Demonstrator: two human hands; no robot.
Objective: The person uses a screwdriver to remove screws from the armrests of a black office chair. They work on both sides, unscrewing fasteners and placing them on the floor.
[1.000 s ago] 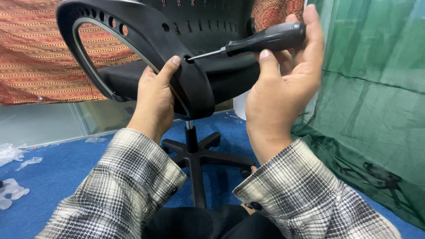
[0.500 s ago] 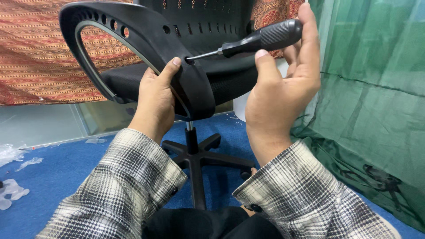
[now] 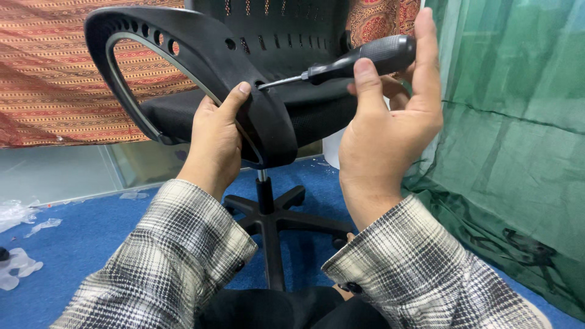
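Nearest the camera, two plaid sleeves (image 3: 183, 256) reached forward over dark trousers. The left hand (image 3: 214, 137) was wrapped around the lower end of the black armrest (image 3: 201, 55), fingers closed behind it and the thumb pressed up its front face just beside a screw hole. The right hand (image 3: 390, 116) gripped the black handle of a screwdriver (image 3: 359, 59) between thumb and curled fingers, while the index finger stood straight up along the far side. The shaft ran leftward and its tip sat in the hole at the armrest's lower bend, close to the left thumb.

Judging by this, the armrest was seated against the chair (image 3: 304, 116) and the fastening was under way: the driver was engaged, but whether the screw was tight cannot be told, since the head lay hidden in the hole. Other holes along the armrest showed open.

Below, the chair's star base (image 3: 271, 213) stood on the blue carpet (image 3: 79, 237), with scraps of clear plastic (image 3: 18, 265) at the left. Behind hung a red patterned cloth (image 3: 55, 79), and a green sheet (image 3: 512, 140) draped down the right side.
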